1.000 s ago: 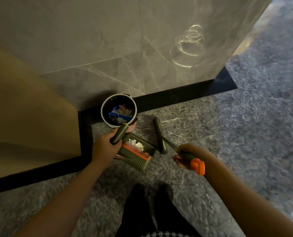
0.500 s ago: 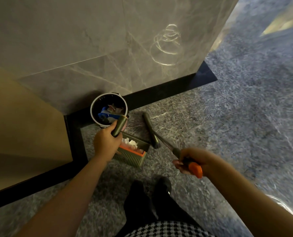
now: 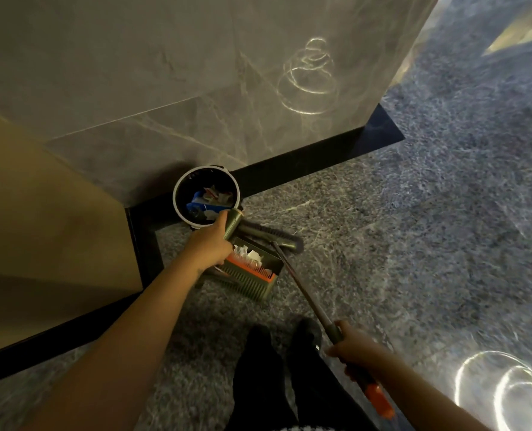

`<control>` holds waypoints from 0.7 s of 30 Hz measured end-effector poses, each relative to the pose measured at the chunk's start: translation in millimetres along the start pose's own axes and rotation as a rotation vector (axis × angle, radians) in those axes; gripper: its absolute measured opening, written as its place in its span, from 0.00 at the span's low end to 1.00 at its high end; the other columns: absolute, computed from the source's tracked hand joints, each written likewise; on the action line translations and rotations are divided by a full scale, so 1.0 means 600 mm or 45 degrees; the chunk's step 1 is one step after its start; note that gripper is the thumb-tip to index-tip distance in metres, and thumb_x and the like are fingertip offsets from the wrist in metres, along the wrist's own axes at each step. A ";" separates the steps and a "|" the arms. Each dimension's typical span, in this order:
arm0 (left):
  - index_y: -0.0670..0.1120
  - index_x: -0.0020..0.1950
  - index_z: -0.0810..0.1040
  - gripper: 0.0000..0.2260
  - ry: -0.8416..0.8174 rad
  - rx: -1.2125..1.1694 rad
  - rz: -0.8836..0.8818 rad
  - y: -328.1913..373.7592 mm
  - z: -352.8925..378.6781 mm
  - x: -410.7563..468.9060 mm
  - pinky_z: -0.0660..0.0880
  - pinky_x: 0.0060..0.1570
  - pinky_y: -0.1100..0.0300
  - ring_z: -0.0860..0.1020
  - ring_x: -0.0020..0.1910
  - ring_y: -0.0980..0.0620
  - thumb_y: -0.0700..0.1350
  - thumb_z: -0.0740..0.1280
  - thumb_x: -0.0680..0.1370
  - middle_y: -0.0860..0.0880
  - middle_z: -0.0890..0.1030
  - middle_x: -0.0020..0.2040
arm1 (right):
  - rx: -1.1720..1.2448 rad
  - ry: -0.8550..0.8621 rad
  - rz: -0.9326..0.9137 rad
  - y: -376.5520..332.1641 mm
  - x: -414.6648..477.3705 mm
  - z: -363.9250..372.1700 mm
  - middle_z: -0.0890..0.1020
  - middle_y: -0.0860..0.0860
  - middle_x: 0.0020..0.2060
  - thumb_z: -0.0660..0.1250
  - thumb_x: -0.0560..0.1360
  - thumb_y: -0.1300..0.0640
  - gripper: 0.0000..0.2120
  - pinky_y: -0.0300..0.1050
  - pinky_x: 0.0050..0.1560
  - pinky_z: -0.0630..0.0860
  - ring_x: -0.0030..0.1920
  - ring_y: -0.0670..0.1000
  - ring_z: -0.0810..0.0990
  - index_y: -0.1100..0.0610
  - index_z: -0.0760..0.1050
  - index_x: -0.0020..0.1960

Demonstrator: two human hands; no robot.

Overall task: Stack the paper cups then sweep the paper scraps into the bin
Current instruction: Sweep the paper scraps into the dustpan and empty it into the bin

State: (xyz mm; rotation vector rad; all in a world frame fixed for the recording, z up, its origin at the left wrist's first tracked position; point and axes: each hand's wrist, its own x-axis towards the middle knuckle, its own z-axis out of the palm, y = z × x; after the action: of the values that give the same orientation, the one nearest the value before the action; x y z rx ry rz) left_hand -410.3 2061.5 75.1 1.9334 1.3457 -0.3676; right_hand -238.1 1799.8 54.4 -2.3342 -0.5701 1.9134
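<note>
We observe a round bin with a white rim and dark inside standing on the grey speckled stone floor, in the corner where a grey marble wall slab meets a tan panel. Blue and pale rubbish lies in the bin.

Left hand: fingers curled tight round the olive-green handle of an olive-green plastic dustpan with an orange comb strip. The handle's top reaches the bin's near rim. White crumpled paper scraps lie inside the pan, just beside the bin. We cannot tell whether the pan rests on the floor.

Right hand: fingers clamped round the metal shaft of a long broom with an orange end cap. Its dark brush head lies at the pan's far edge, between pan and bin. Dark trouser legs show below.
</note>
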 end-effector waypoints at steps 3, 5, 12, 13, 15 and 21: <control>0.59 0.73 0.54 0.27 0.034 -0.284 0.018 -0.003 0.007 -0.002 0.80 0.45 0.45 0.81 0.39 0.45 0.44 0.62 0.79 0.45 0.78 0.48 | -0.017 -0.066 0.074 0.024 0.016 0.005 0.67 0.46 0.37 0.66 0.74 0.61 0.28 0.38 0.36 0.69 0.35 0.42 0.67 0.58 0.60 0.70; 0.59 0.72 0.57 0.22 0.112 -0.318 0.076 -0.005 0.017 -0.009 0.79 0.39 0.50 0.79 0.36 0.47 0.50 0.61 0.80 0.47 0.77 0.47 | -0.049 -0.074 0.092 0.042 0.023 0.013 0.72 0.49 0.42 0.66 0.73 0.63 0.27 0.43 0.42 0.73 0.41 0.47 0.73 0.58 0.61 0.70; 0.56 0.73 0.65 0.21 0.399 -0.386 0.209 -0.023 0.057 -0.057 0.71 0.42 0.62 0.76 0.48 0.54 0.51 0.61 0.80 0.47 0.78 0.57 | -0.097 0.054 -0.122 0.086 0.035 0.066 0.74 0.54 0.62 0.65 0.72 0.63 0.35 0.30 0.44 0.70 0.54 0.48 0.75 0.52 0.55 0.75; 0.55 0.73 0.65 0.21 0.444 -0.391 0.218 -0.026 0.064 -0.067 0.71 0.45 0.61 0.76 0.52 0.52 0.50 0.62 0.80 0.46 0.78 0.58 | -0.054 0.065 -0.137 0.091 0.036 0.064 0.74 0.55 0.62 0.65 0.71 0.64 0.35 0.31 0.44 0.71 0.53 0.50 0.77 0.53 0.56 0.75; 0.55 0.73 0.66 0.21 0.504 -0.376 0.216 -0.030 0.081 -0.087 0.72 0.49 0.58 0.77 0.57 0.47 0.50 0.63 0.79 0.45 0.79 0.59 | 0.064 0.047 -0.135 0.102 0.034 0.052 0.74 0.54 0.57 0.65 0.72 0.65 0.34 0.33 0.38 0.75 0.44 0.48 0.79 0.53 0.58 0.74; 0.56 0.71 0.68 0.20 0.611 -0.380 0.244 -0.004 0.122 -0.145 0.66 0.36 0.73 0.78 0.52 0.52 0.51 0.64 0.79 0.47 0.80 0.57 | 0.405 0.023 -0.142 0.154 -0.021 0.031 0.74 0.57 0.36 0.62 0.74 0.72 0.26 0.38 0.20 0.69 0.22 0.49 0.72 0.55 0.63 0.69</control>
State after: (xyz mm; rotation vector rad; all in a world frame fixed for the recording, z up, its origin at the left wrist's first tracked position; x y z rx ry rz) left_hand -435.7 1950.7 76.4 1.9366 1.3929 0.3962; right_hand -235.8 1706.8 35.9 -2.0748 -0.3540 1.7815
